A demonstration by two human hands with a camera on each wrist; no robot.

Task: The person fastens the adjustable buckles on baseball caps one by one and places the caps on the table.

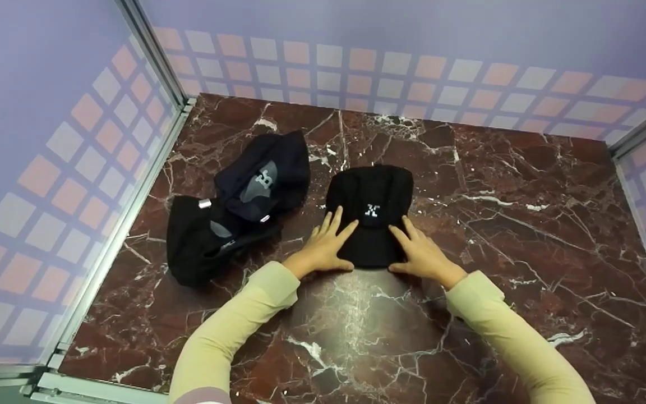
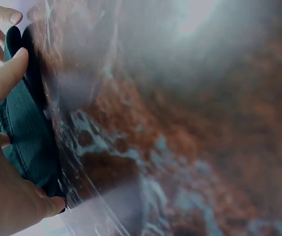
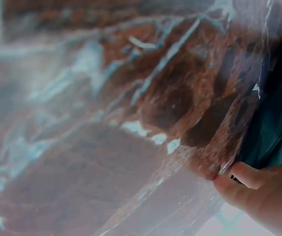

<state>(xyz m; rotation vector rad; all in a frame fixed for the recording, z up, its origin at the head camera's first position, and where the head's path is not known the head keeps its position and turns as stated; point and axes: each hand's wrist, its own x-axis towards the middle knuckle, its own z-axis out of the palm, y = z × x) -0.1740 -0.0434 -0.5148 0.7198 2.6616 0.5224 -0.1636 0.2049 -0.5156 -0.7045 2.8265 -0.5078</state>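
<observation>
A black cap [image 1: 376, 191] with a small white emblem lies on the marble-patterned surface, its brim pointing toward me. My left hand [image 1: 323, 245] touches the cap's left side with fingers spread and fairly straight, its thumb by the front of the brim. Mirroring it on the right side, my right hand [image 1: 423, 252] also has spread fingers at the brim. In the left wrist view, fingers of the left hand [image 2: 13, 162] lie along the dark brim [image 2: 30, 132]. The right wrist view shows the right hand [image 3: 264, 189] at the brim's edge, partly cut off.
To the left, a dark navy cap [image 1: 278, 163] with a grey oval patch leans over a black cap [image 1: 194, 241]. Purple panels with pink and white squares [image 1: 328, 56] enclose the surface at the back and sides. A metal rail [image 1: 115, 241] runs along the left edge.
</observation>
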